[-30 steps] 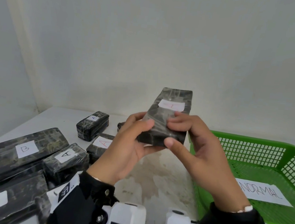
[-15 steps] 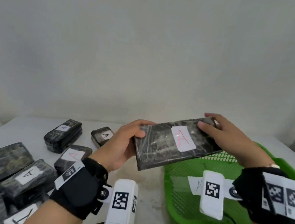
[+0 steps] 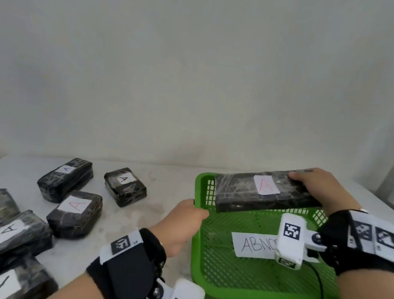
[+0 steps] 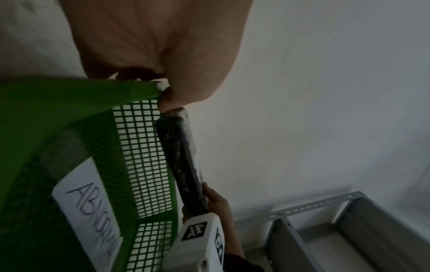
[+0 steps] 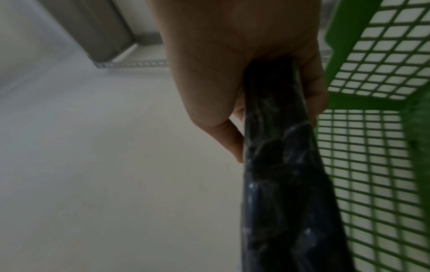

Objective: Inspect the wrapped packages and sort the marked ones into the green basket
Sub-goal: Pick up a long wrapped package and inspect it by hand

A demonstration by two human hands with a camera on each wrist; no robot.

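A long black wrapped package (image 3: 235, 193) with a red "A" on its white label hangs over the far side of the green basket (image 3: 193, 248). My right hand (image 3: 306, 180) grips its right end, thumb below and fingers on top; in the right wrist view the package (image 5: 279, 165) runs out from that hand (image 5: 277, 110) beside the basket's mesh wall (image 5: 372, 147). My left hand (image 3: 191, 210) is off the package, its fingers curled on the basket's left rim. In the left wrist view that hand (image 4: 163, 88) meets the rim (image 4: 130, 92), with the package (image 4: 186, 162) beyond.
A paper slip reading "ABNO…" (image 3: 253, 245) lies on the basket floor. Several wrapped packages sit on the white table to the left, among them one with a red A (image 3: 75, 214) and two smaller ones (image 3: 66, 178) (image 3: 124, 186). A grey metal rack (image 4: 325, 230) stands right of the table.
The package has travelled right, from in front of me to above the basket. My left hand has let go of it and dropped to the basket's rim; only the right hand holds it.
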